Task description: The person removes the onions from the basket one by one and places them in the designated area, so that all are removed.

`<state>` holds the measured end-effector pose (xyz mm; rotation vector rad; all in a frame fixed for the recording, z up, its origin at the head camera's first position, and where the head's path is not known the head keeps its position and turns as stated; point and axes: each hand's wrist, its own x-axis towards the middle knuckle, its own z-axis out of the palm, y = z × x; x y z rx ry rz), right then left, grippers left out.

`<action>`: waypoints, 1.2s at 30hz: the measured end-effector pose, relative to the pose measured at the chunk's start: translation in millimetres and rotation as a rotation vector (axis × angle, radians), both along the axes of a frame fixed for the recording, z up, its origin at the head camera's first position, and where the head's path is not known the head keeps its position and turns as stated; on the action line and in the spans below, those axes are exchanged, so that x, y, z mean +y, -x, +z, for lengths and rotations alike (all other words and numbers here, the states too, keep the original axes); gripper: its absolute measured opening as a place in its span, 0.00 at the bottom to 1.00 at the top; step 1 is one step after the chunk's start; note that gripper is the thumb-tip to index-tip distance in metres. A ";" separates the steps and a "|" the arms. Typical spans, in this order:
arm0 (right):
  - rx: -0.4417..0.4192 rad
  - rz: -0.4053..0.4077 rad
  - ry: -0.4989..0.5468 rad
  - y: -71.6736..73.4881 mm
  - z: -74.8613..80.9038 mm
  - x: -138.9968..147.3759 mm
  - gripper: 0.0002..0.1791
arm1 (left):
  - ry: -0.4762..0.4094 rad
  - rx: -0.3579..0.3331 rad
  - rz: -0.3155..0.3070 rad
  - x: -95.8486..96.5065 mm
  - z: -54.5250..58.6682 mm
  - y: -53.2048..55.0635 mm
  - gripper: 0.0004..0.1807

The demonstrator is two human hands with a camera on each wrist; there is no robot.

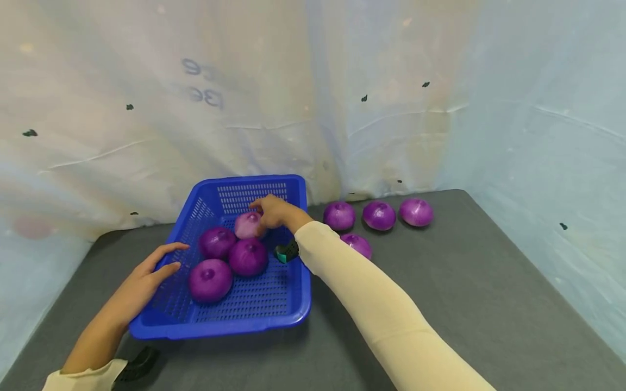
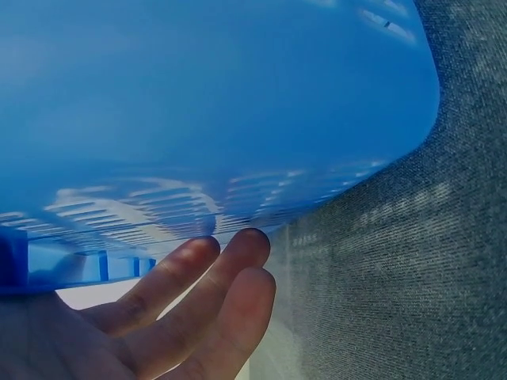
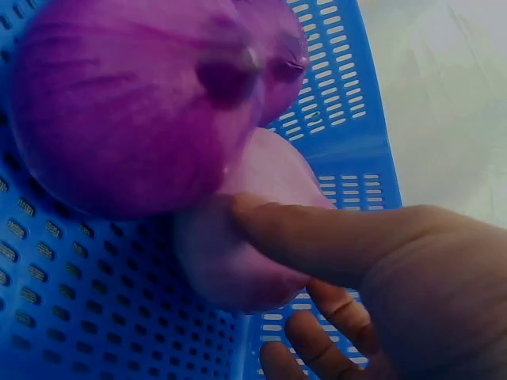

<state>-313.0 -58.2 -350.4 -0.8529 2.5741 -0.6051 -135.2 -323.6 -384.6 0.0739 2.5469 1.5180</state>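
Observation:
A blue plastic basket (image 1: 220,329) with slotted walls stands on the grey table, several red onions inside. My left hand (image 1: 139,285) holds its left side, thumb and forefinger over the rim; in the left wrist view the other fingers (image 2: 247,309) lie along the outer wall (image 2: 198,95). Reaching in at the back, my right hand (image 1: 276,212) grips a paler pinkish onion (image 1: 248,225). The right wrist view has the thumb (image 3: 317,237) on this onion, fingertips beyond it. Darker onions (image 1: 248,257) sit close in front and to the left.
Right of the basket, three red onions (image 1: 379,215) line up near the table's back edge. Another onion (image 1: 357,245) sits nearer, partly behind my right sleeve (image 1: 371,309). Pale plastic sheeting (image 1: 274,125) hangs behind the grey table (image 1: 479,304) and at its sides.

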 end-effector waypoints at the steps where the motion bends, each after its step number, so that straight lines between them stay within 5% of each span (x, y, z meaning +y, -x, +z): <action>1: 0.004 -0.001 -0.021 -0.9 1.5 -0.3 0.42 | -0.011 -0.006 -0.001 -0.2 0.9 -0.2 0.27; 7: 0.011 0.007 -0.093 -5.7 5.8 0.2 0.44 | -0.028 -0.013 -0.003 0.6 5.4 0.5 0.27; 15: -0.151 0.095 0.007 -8.8 4.3 2.6 0.46 | 0.000 0.005 -0.006 1.2 5.7 0.4 0.27; 36: -0.079 0.175 0.098 -11.6 4.1 2.3 0.44 | 0.030 -0.001 0.009 2.2 2.9 -3.4 0.28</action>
